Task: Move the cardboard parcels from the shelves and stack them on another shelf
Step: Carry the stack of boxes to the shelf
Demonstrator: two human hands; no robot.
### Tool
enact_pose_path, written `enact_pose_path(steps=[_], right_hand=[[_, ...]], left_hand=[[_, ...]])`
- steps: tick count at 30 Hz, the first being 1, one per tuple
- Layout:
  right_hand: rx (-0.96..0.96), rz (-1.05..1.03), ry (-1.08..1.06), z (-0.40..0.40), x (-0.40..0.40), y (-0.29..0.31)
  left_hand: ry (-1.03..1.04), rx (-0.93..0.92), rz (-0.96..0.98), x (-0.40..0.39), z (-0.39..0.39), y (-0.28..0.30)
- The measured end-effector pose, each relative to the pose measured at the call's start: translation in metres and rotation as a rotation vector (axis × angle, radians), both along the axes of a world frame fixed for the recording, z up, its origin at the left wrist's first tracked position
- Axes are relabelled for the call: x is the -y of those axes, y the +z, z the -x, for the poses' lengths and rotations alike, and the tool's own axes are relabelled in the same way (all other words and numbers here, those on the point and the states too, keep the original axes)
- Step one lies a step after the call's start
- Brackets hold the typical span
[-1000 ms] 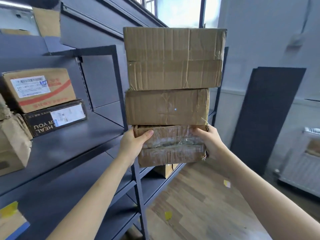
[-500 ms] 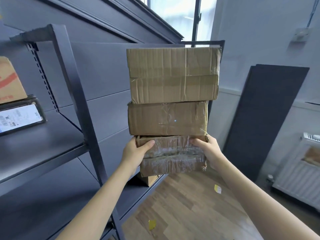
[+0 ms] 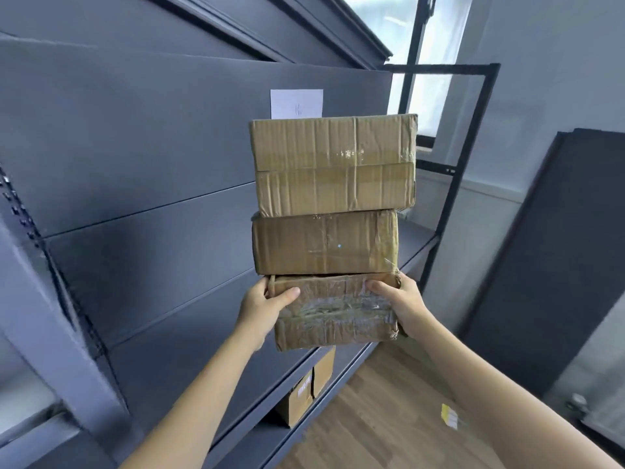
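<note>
I carry a stack of three brown cardboard parcels in front of the dark shelf unit. The bottom parcel point(image 3: 334, 311) is crumpled and wrapped in clear tape. My left hand point(image 3: 262, 308) grips its left end, thumb across the front. My right hand point(image 3: 402, 304) grips its right end the same way. A middle parcel point(image 3: 324, 243) lies on it, and a larger top parcel point(image 3: 334, 165) sits above that. The stack is held in the air, level with the shelf point(image 3: 416, 243) behind it.
The dark metal shelf unit's back panels point(image 3: 152, 184) fill the left. A small cardboard box point(image 3: 306, 390) stands on a lower shelf. A white paper sheet point(image 3: 297, 103) shows behind the stack. Dark boards point(image 3: 527, 252) lean on the right wall. Wooden floor point(image 3: 389, 418) lies below.
I have turned and moved right along the shelf unit with the stack; the labelled parcels on the left shelf have left the view. Both hands keep the same hold.
</note>
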State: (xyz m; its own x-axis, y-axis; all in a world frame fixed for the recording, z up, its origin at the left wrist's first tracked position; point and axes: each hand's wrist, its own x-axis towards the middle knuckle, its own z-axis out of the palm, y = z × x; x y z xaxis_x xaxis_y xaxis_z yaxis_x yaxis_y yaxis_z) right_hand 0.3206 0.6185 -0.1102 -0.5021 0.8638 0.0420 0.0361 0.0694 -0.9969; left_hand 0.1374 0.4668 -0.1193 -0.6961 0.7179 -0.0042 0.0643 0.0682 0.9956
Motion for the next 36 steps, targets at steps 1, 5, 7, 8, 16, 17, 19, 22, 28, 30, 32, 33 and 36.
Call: enact_pose_path(steps=[1,5,7,8,16,17,19,22,28,30,32,33,36], right_hand=[[0.008,0.0,0.006,0.009,-0.011,-0.003],[0.058,0.033,0.039,0.035,-0.055,-0.023],[0.091,0.053,0.038,0.046,-0.078,-0.036],[0.098,0.07,0.041,0.051,-0.092,-0.041],[0.1,0.276,0.113,0.092,-0.215,-0.073],[0.105,0.299,0.112,0.096,-0.232,-0.079],[0.106,0.375,0.062,0.102,-0.265,-0.089],[0.065,0.45,0.041,0.114,-0.314,-0.092],[0.126,0.208,-0.052,0.126,-0.382,-0.085],[0.181,0.076,-0.094,0.125,-0.406,-0.081],[0.271,-0.075,-0.111,0.123,-0.435,-0.074],[0.305,-0.142,-0.128,0.119,-0.449,-0.07],[0.408,-0.402,-0.159,0.1,-0.474,-0.067]], left_hand=[[0.001,0.003,0.007,-0.011,0.008,-0.003],[0.033,0.031,0.054,-0.051,0.031,-0.021],[0.041,0.047,0.07,-0.071,0.038,-0.03],[0.047,0.054,0.084,-0.084,0.042,-0.035],[0.093,0.091,0.244,-0.185,0.066,-0.077],[0.108,0.102,0.253,-0.199,0.066,-0.079],[0.149,0.141,0.263,-0.221,0.064,-0.082],[0.231,0.193,0.269,-0.258,0.061,-0.08],[0.266,0.281,0.265,-0.33,0.038,-0.082],[0.231,0.298,0.257,-0.355,0.029,-0.079],[0.153,0.301,0.262,-0.38,0.021,-0.076],[0.109,0.296,0.281,-0.39,0.016,-0.075],[0.067,0.224,0.327,-0.41,0.006,-0.079]])
